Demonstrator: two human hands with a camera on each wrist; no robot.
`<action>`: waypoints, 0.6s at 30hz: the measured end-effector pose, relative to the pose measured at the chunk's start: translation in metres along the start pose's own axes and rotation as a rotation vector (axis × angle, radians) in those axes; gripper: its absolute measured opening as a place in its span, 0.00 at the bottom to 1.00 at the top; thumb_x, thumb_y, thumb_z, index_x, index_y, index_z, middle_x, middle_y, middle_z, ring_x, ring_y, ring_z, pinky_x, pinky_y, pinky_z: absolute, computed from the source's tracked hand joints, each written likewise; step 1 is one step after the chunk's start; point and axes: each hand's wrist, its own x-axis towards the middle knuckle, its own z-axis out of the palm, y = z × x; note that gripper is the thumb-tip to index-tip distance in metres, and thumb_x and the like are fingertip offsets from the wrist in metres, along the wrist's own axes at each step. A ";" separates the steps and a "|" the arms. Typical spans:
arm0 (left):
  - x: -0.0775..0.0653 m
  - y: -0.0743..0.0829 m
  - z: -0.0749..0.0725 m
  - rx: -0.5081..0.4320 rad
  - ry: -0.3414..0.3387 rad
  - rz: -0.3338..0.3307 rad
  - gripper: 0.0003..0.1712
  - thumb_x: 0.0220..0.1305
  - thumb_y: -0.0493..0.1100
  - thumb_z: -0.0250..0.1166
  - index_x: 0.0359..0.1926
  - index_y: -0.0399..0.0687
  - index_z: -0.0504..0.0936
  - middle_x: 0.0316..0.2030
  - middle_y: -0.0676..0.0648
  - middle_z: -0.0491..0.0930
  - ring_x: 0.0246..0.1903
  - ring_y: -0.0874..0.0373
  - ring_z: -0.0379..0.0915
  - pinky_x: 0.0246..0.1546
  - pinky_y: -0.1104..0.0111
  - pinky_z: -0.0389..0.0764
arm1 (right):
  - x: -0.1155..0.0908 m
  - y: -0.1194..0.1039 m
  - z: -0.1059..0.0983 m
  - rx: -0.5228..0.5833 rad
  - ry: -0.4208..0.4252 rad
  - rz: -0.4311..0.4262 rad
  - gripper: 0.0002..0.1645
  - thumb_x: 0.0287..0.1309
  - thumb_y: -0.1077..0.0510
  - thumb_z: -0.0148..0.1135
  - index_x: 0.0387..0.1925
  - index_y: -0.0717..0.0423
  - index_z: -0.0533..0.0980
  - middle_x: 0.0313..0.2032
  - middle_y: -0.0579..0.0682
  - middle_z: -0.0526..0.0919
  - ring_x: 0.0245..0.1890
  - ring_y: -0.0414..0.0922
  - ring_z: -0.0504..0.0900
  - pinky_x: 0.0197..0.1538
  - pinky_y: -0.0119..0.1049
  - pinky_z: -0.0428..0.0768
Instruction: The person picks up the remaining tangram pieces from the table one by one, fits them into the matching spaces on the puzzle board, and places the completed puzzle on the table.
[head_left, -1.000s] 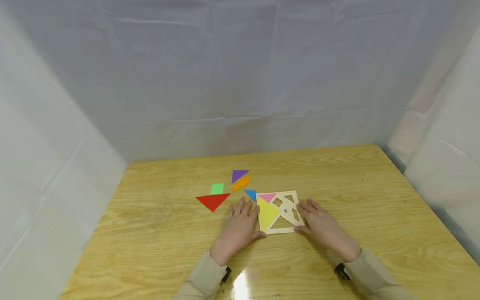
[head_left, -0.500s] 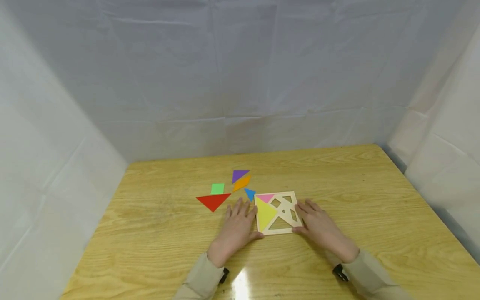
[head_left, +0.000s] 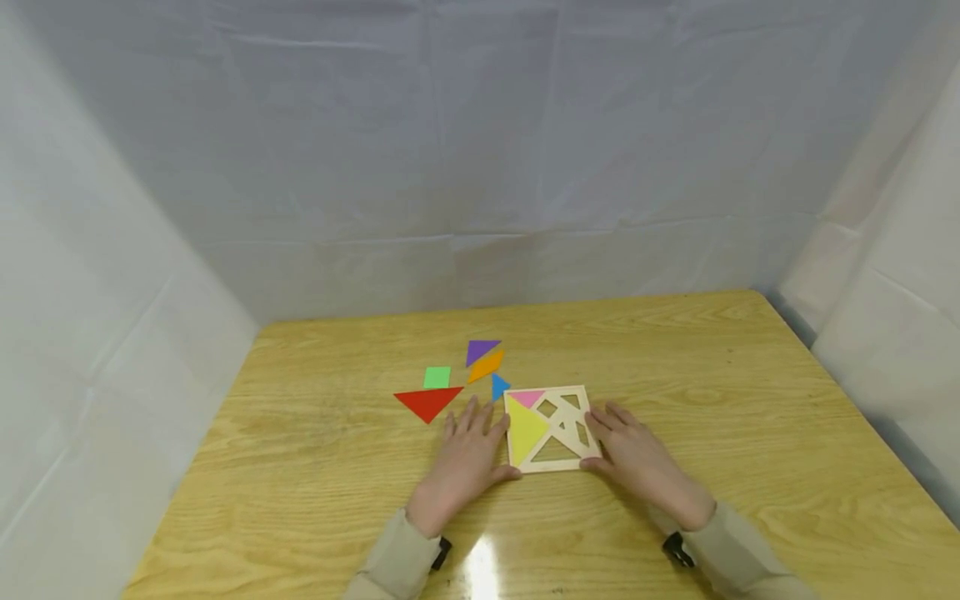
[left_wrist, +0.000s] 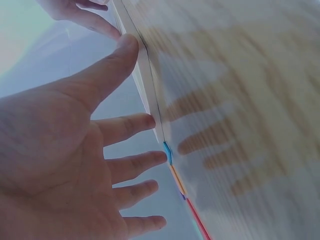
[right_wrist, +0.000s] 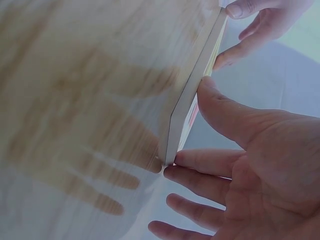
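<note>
Head: L fingers (head_left: 467,416), R fingers (head_left: 599,426) touch puzzle bd (head_left: 567,416).

1. The table's (head_left: 315,450) near edge and both near corners fall outside the head view.
2. Toward that edge both sleeves (head_left: 399,557) are cut off; the black item (head_left: 677,550) at each wrist is too small to identify.
3. In the left wrist view, the blue piece (head_left: 499,387), orange piece (head_left: 487,367) and purple piece (head_left: 482,351) show only as slivers; the red triangle (head_left: 429,403) is cut off.
4. From the right wrist, the wooden frame's (head_left: 567,415) upper face is mostly hidden.
</note>
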 end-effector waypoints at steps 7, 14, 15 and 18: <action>-0.003 -0.004 -0.001 0.017 0.005 0.001 0.46 0.49 0.66 0.62 0.65 0.49 0.65 0.67 0.38 0.55 0.68 0.38 0.41 0.62 0.40 0.47 | 0.000 -0.001 0.002 0.010 0.003 -0.004 0.42 0.49 0.43 0.64 0.58 0.68 0.68 0.59 0.64 0.68 0.62 0.64 0.62 0.57 0.59 0.66; -0.005 -0.007 -0.001 0.015 0.006 0.001 0.46 0.48 0.66 0.62 0.65 0.50 0.65 0.67 0.38 0.55 0.68 0.38 0.41 0.62 0.40 0.47 | 0.001 -0.001 0.006 0.016 0.003 -0.023 0.41 0.49 0.43 0.64 0.58 0.67 0.68 0.60 0.63 0.68 0.62 0.64 0.62 0.57 0.59 0.66; -0.006 -0.008 -0.001 0.013 0.009 0.001 0.46 0.48 0.66 0.62 0.65 0.50 0.65 0.67 0.38 0.55 0.68 0.38 0.42 0.62 0.40 0.47 | 0.001 -0.002 0.006 0.017 0.004 -0.024 0.41 0.49 0.43 0.64 0.58 0.67 0.68 0.59 0.63 0.69 0.62 0.63 0.62 0.58 0.58 0.66; -0.007 -0.010 0.000 0.007 0.017 0.001 0.45 0.47 0.66 0.62 0.64 0.50 0.66 0.67 0.38 0.55 0.68 0.38 0.42 0.62 0.39 0.48 | 0.001 -0.003 0.005 0.009 0.009 -0.032 0.41 0.49 0.43 0.64 0.58 0.67 0.69 0.59 0.63 0.69 0.61 0.63 0.63 0.58 0.57 0.66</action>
